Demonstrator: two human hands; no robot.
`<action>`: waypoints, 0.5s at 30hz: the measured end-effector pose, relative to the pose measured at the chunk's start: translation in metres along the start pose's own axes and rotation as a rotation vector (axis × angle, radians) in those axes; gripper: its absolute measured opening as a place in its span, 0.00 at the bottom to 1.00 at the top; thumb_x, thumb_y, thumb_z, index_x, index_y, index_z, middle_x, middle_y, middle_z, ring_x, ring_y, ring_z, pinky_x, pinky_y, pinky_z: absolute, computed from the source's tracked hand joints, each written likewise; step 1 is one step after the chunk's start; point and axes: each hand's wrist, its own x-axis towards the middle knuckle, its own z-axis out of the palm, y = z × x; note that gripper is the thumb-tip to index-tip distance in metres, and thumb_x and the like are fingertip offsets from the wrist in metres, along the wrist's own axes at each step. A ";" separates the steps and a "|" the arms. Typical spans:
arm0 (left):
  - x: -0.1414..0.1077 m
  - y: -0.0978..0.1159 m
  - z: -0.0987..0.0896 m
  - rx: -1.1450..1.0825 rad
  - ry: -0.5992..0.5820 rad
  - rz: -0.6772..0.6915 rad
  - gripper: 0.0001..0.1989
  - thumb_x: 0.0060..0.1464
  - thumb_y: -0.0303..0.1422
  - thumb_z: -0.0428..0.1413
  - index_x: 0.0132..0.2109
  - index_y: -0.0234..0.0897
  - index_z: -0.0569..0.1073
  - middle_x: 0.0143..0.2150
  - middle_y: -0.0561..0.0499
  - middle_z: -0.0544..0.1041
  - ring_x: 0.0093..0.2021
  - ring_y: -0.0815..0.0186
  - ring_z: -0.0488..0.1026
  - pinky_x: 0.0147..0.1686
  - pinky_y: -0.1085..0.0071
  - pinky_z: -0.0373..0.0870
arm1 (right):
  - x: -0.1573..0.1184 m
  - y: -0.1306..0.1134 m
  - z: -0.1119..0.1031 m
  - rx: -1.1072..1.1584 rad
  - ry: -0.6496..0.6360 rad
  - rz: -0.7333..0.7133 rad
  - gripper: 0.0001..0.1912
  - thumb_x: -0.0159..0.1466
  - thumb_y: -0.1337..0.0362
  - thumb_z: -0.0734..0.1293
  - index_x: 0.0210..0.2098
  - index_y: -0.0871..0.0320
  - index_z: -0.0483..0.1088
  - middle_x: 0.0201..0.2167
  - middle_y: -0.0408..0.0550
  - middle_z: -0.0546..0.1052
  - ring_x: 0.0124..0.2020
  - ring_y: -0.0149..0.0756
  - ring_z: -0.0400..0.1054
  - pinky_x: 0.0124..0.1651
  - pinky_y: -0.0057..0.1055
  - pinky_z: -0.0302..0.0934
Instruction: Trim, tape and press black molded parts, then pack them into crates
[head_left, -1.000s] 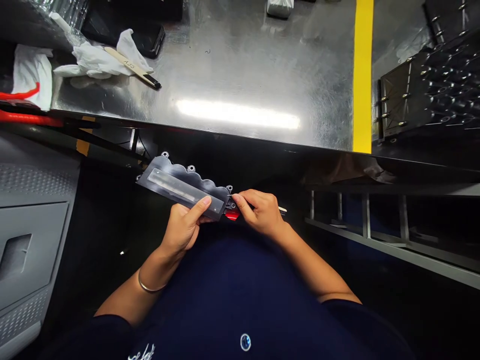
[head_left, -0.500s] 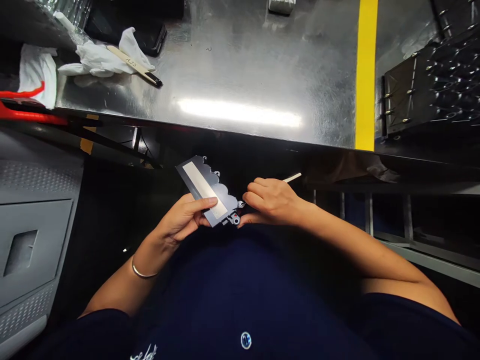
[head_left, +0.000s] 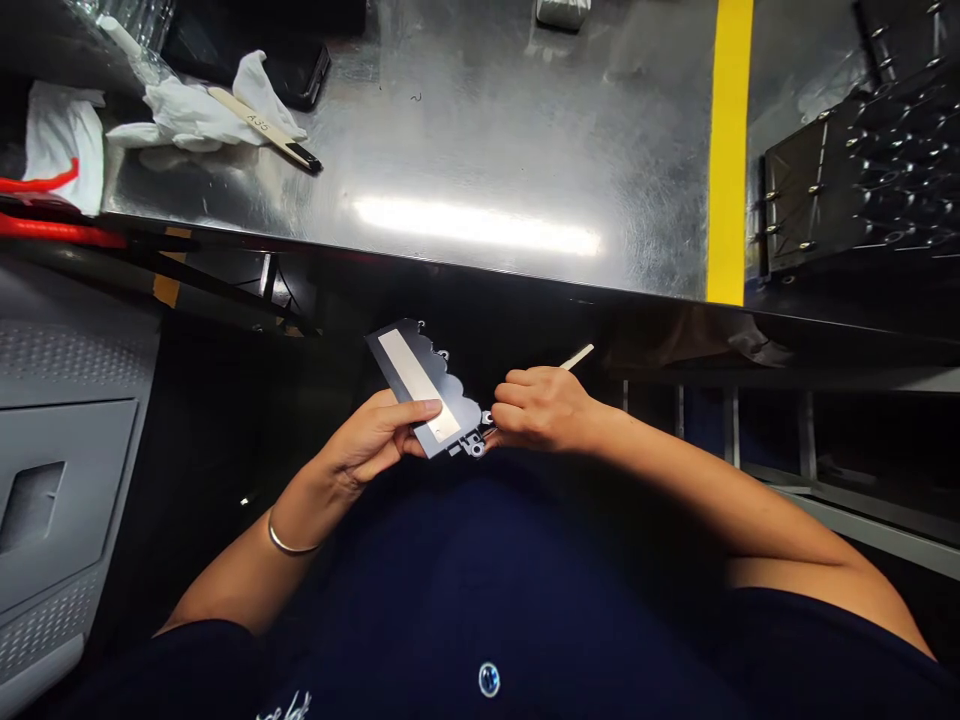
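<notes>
A grey metal part [head_left: 451,388] with a scalloped edge and a pale strip along its face is held tilted in front of my body. My left hand [head_left: 385,435] grips its lower left side, the thumb lying on the strip. At the part's lower right end, by its small ring-shaped lugs, my right hand [head_left: 541,408] is closed around a thin pale stick [head_left: 579,356], whose end sticks out above the knuckles. The stick's other end is hidden by the fingers.
A shiny metal table [head_left: 480,130] spans the top, with a yellow stripe [head_left: 728,150]. White gloves [head_left: 187,112], a pale tool marked A35 [head_left: 255,122] and a black device [head_left: 304,75] lie at its left. Black studded parts [head_left: 892,170] are at the right.
The grey part and my left hand have shifted slightly right and down. My right hand's thumb has drawn in closer under the fingers, near the lugs.
</notes>
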 end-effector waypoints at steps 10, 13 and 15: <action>0.000 0.030 0.021 0.094 -0.107 0.385 0.13 0.46 0.38 0.65 0.34 0.30 0.78 0.29 0.46 0.79 0.27 0.62 0.77 0.27 0.70 0.75 | 0.007 -0.004 -0.021 0.686 0.302 0.525 0.25 0.56 0.51 0.70 0.49 0.57 0.70 0.35 0.48 0.77 0.20 0.26 0.60 0.23 0.27 0.55; 0.014 0.055 0.033 0.152 -0.176 0.379 0.17 0.41 0.40 0.67 0.34 0.29 0.78 0.30 0.45 0.80 0.28 0.63 0.77 0.28 0.70 0.75 | 0.023 0.002 -0.024 0.903 0.346 0.670 0.23 0.54 0.48 0.70 0.40 0.61 0.73 0.21 0.42 0.71 0.16 0.24 0.55 0.19 0.26 0.48; 0.021 0.078 0.036 0.224 -0.215 0.357 0.19 0.40 0.42 0.67 0.34 0.29 0.78 0.32 0.42 0.80 0.30 0.62 0.78 0.29 0.71 0.75 | 0.032 0.011 -0.031 0.995 0.432 0.732 0.21 0.52 0.47 0.70 0.30 0.61 0.72 0.15 0.38 0.64 0.14 0.23 0.49 0.17 0.26 0.43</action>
